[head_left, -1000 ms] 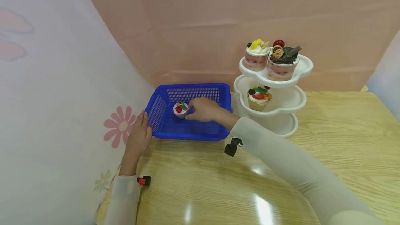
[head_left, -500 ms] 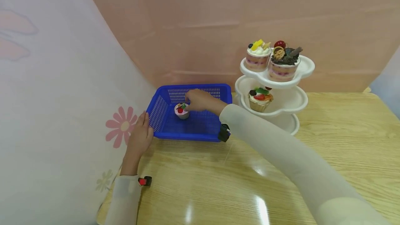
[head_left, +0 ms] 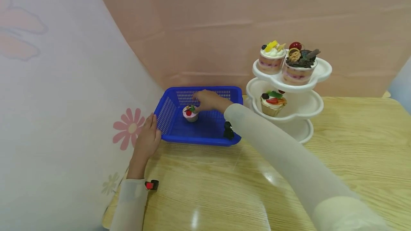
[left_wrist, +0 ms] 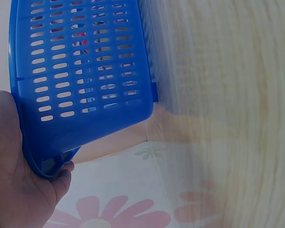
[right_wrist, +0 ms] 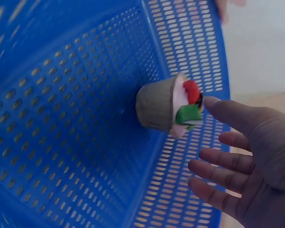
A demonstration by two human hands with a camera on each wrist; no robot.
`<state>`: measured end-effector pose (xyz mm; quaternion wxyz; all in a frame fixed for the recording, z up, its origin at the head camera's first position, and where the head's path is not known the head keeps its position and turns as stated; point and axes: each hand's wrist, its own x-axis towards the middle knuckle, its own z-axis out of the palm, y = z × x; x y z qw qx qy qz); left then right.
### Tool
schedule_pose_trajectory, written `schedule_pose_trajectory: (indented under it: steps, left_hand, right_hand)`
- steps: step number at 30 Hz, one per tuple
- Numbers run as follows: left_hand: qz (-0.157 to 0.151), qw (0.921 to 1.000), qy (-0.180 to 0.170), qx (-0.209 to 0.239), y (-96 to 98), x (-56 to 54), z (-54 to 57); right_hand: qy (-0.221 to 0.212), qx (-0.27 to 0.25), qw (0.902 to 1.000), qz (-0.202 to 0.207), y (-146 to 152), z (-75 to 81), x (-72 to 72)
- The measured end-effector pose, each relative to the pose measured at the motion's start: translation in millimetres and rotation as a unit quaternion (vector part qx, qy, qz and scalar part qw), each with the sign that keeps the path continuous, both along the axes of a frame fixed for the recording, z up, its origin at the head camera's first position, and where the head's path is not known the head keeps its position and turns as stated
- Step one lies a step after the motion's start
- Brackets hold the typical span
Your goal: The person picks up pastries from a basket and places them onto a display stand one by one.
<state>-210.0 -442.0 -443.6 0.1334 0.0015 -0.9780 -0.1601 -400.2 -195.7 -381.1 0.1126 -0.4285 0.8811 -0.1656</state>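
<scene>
Inside the blue plastic basket [head_left: 199, 139] stands a small cupcake [head_left: 191, 114] with pink icing, a red berry and a green leaf. My right hand [head_left: 207, 101] reaches into the basket just beside it. In the right wrist view the fingers [right_wrist: 218, 175] are spread apart, and the thumb [right_wrist: 228, 111] comes right up to the topping. Nothing lies in that palm. My left hand [head_left: 148, 138] holds the basket's left rim at the near corner. In the left wrist view its thumb and fingertips [left_wrist: 64, 183] bend round the blue rim.
Right of the basket stands a white three-tier stand [head_left: 313, 111]. Its top tier carries a fruit-topped dessert cup [head_left: 271, 60] and a chocolate-topped dessert cup [head_left: 299, 70]; a fruit tart [head_left: 272, 104] sits on the middle tier. A flowered cloth [head_left: 80, 99] hangs at the left.
My right hand has moved from the cupcake's right side up and back over the basket, its fingers spreading. The cupcake keeps its place, and my left hand still holds the rim.
</scene>
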Motion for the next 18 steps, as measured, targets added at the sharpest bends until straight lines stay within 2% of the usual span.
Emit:
schedule_pose_trajectory:
  steps: [4,7,11,18]
  left_hand:
    - [0.007,1.0,-0.002,-0.002,-0.9,0.5,-0.9]
    - [0.011,0.9999,-0.005,-0.001,-0.2,1.0,-0.6]
    - [0.011,0.9999,-0.003,-0.002,0.2,2.1,0.0]
    - [0.005,0.9999,0.002,-0.011,0.7,-1.0,-0.5]
  right_hand:
    - [0.003,0.015,0.9998,0.016,-3,-13.5,-11.0]
    - [-0.011,0.021,0.9994,0.024,-5,-19.9,-16.5]
    - [-0.038,0.03,0.9982,0.036,-9,-23.6,-18.8]
    - [-0.055,0.026,0.9975,0.036,-16,-32.5,-21.2]
